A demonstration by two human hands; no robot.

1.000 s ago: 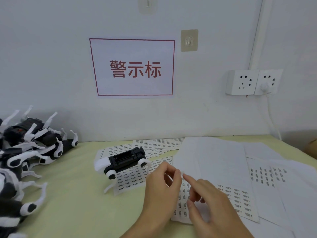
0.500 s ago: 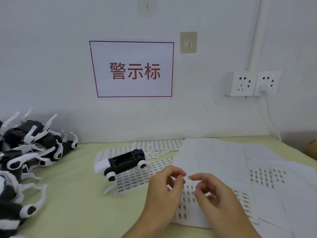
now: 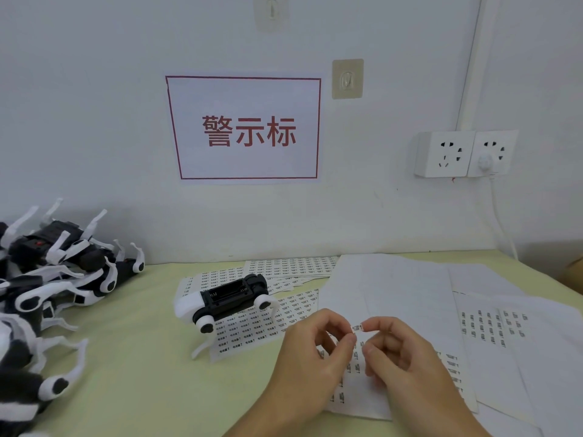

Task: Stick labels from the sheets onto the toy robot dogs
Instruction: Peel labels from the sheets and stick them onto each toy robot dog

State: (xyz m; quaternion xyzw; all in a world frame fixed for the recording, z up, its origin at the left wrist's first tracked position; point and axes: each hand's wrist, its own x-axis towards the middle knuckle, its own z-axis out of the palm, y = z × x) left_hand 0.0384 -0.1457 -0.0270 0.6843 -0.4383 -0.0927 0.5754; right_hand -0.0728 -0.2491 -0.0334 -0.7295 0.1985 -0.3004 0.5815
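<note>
Low in the centre of the frame, the left hand [image 3: 310, 357] and right hand [image 3: 400, 361] meet over the sheets [image 3: 394, 298], fingers curled, each pinching one end of a small label [image 3: 357, 327] between thumb and forefinger. A second ago both hands lay lower on the nearest sheet, the right forefinger stretched out onto the paper and the left fingertips beside it; half a second ago they had lifted, with a tiny white corner just showing between them. Now the label is clear of the sheet and held flat between the two pinches, its dark print facing the camera, above the sheet it came from.

The dog [image 3: 227, 299] sits left of centre, belly up, black underside showing, its white legs resting on another printed sheet [image 3: 252, 329]; it has not moved across the three moments. It is near the left hand but apart from it. The pile of dogs [image 3: 47, 279] fills the left edge, unchanged. More sheets spread toward the lower right over the table [image 3: 132, 373]. On the wall, the sign [image 3: 244, 127] with red characters hangs in the upper centre, and the sockets [image 3: 463, 152] are at the right.
</note>
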